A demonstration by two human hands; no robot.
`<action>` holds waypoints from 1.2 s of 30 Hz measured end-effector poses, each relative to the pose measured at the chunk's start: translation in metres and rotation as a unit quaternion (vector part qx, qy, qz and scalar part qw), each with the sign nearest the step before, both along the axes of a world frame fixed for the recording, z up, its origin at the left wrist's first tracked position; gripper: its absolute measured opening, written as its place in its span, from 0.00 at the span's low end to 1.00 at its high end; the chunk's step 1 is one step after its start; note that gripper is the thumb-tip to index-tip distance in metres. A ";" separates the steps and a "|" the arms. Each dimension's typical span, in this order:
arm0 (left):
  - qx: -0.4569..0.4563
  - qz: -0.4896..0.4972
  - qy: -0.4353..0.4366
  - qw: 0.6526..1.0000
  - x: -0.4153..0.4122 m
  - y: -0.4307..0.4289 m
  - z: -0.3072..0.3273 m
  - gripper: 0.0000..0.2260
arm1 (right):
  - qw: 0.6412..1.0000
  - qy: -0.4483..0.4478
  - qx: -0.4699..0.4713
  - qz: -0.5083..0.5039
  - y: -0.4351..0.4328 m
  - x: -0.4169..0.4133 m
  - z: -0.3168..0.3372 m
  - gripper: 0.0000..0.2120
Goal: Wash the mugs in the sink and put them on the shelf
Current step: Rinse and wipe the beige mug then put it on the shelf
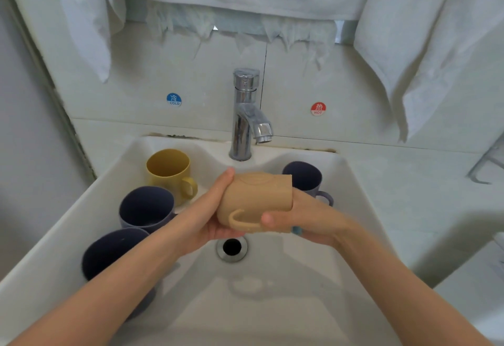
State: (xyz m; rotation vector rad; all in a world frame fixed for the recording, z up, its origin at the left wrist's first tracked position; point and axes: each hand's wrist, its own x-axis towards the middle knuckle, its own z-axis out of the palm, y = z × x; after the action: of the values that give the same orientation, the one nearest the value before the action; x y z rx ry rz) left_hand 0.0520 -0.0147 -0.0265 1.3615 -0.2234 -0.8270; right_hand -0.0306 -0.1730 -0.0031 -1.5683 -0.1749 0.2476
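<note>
A tan mug point(255, 198) lies on its side above the drain, handle toward me and mouth to the right. My left hand point(211, 214) cups its base from the left. My right hand point(308, 219) grips the mouth end, fingers going inside the mug, thumb on the outside; something blue shows under the palm. In the white sink point(275, 304) stand a yellow mug point(170, 172) at the back left, two dark navy mugs point(146, 209) point(109, 253) along the left wall, and a grey-purple mug point(306, 179) at the back right, partly hidden by the tan mug.
A chrome faucet point(246, 116) stands at the sink's back centre, no water running. The drain point(231, 247) lies open below the hands. White towels point(425, 45) hang over the wall above. Cold and hot stickers flank the faucet. A wire rack point(488, 165) shows at the right edge.
</note>
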 end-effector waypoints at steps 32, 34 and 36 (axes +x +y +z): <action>0.047 -0.123 -0.346 0.929 -0.004 0.005 -0.008 0.34 | 0.983 0.133 0.090 -0.086 -0.031 0.006 -0.014 0.26; 0.041 -0.106 -0.318 0.941 -0.003 0.007 -0.007 0.31 | 0.983 0.132 0.087 -0.088 -0.031 0.006 -0.016 0.39; 0.043 -0.088 -0.264 0.960 -0.002 0.006 -0.004 0.28 | 0.991 0.106 0.048 -0.058 -0.032 0.004 -0.016 0.43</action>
State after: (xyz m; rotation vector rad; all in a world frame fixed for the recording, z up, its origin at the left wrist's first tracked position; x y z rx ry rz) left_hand 0.0504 -0.0083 -0.0310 1.6445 -0.7398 -0.6069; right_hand -0.0263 -0.2051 -0.0190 -1.4396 0.0693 0.3090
